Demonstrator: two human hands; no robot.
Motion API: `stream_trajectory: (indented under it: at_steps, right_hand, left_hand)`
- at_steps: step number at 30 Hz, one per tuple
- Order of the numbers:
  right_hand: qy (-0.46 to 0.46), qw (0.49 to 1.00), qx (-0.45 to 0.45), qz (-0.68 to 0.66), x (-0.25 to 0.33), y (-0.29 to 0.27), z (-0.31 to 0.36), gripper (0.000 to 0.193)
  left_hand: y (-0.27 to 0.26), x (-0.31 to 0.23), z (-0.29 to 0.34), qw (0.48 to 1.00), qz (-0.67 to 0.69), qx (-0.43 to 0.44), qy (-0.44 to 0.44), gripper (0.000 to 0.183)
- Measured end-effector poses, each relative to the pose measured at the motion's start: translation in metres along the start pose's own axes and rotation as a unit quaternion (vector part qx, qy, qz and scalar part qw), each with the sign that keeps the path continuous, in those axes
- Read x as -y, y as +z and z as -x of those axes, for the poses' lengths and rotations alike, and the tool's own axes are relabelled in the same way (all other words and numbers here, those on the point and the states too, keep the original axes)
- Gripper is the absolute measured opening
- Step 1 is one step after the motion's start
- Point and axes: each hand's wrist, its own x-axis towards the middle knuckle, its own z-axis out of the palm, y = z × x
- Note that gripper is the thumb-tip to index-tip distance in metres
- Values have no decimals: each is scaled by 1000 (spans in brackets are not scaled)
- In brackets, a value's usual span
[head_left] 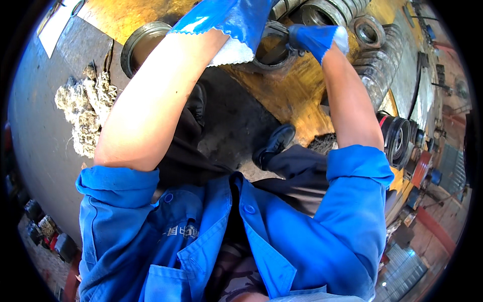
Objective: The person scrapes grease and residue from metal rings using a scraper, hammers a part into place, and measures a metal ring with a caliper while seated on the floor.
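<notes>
Beyond and right of the pale rags (83, 110), the metal ring (274, 66) looks heavy and rigid, best held by its rim (whether left hand (226, 22) or right hand (311, 40) has fingers clamped cannot be told).

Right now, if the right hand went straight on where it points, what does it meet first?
Likely the rim of the open metal ring just left of the gloved right hand. Depth is unclear; they may already touch.
</notes>
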Motion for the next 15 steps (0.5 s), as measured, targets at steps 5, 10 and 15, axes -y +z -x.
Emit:
stream_trajectory:
  at_steps: [5,10,15]
  right_hand:
    - [45,994,-94,-17,8,15,-12,24]
    - [42,999,-21,-24,23,-1,8,32]
    - [43,998,-12,-41,29,0,35,35]
  left_hand:
    - [0,-1,-3,1000,1,3,0,44]
    - [1,2,-7,1000,-8,2,1,44]
    - [5,-2,-10,1000,-12,1,11,43]
